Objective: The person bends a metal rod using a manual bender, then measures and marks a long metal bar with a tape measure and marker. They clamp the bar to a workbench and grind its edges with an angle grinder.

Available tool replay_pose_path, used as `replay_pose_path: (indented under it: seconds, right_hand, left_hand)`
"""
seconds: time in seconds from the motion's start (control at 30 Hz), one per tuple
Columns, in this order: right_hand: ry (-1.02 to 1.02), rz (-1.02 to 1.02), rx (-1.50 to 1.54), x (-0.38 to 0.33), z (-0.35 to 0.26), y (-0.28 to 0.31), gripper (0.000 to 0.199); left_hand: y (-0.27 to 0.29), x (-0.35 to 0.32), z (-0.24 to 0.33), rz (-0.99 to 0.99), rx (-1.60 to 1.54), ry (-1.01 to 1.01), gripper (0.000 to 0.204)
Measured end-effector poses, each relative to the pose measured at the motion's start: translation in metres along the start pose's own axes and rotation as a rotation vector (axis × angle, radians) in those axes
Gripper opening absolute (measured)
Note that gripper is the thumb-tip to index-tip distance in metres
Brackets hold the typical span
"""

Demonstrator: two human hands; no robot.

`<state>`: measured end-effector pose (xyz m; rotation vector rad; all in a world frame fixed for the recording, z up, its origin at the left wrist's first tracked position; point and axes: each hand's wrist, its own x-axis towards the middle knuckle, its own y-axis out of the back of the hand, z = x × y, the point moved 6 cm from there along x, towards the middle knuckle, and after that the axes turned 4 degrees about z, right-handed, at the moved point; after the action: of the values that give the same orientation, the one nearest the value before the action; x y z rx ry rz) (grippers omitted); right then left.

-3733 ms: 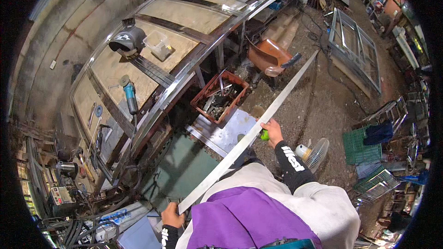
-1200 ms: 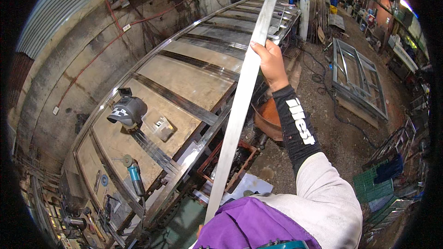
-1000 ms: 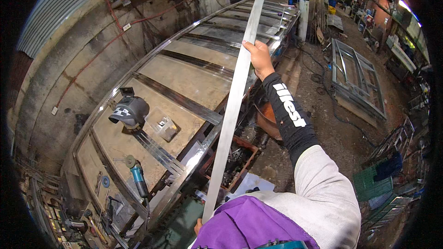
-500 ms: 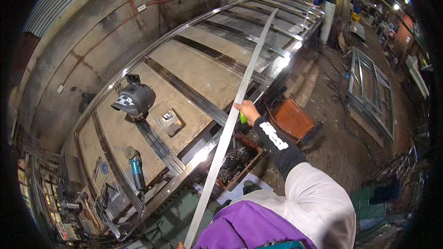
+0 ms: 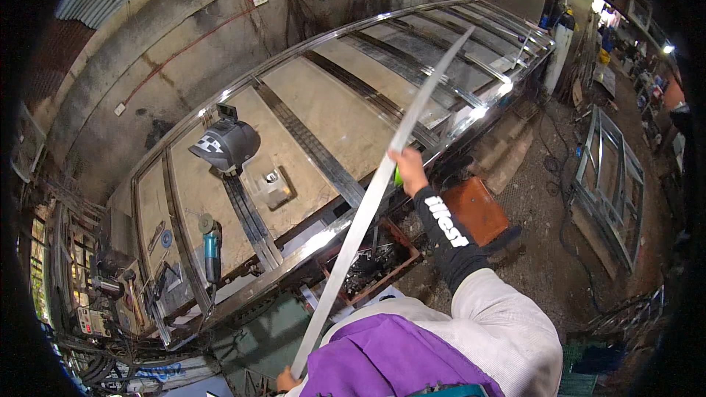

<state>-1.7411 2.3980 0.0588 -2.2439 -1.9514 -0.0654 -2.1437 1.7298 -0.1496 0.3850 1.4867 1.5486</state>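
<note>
Since the earliest frame, the pale metal bar (image 5: 368, 209) has swung from over the floor (image 5: 533, 279) toward the desk (image 5: 303, 99). I see the left hand (image 5: 287, 378) gripping its near end, low in view; farther along, the right hand (image 5: 409, 169) is closed around the bar, a green object (image 5: 398, 176) showing at its fingers. On the desk sit a grinder (image 5: 212, 256) and, beyond it, a welding helmet (image 5: 229, 145); a stained wall (image 5: 184, 51) stands behind.

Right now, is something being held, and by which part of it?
A long pale strip: the left grip at its near end, the right grip partway along. A green object shows by the right grip; its hold is unclear.
</note>
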Motion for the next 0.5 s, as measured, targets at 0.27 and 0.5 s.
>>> replay_pose_path:
  seconds: [0.27,0.5]
  right_hand:
    - [0.27,-0.035,0.341,0.068,-0.222,0.038,0.016]
    - [0.052,0.17,-0.256,0.142,-0.017,0.104,0.029]
  left_hand:
    - [0.032,0.083,0.167,0.267,-0.402,-0.194,0.045]
    - [0.013,0.079,0.149,0.146,-0.111,-0.243,0.048]
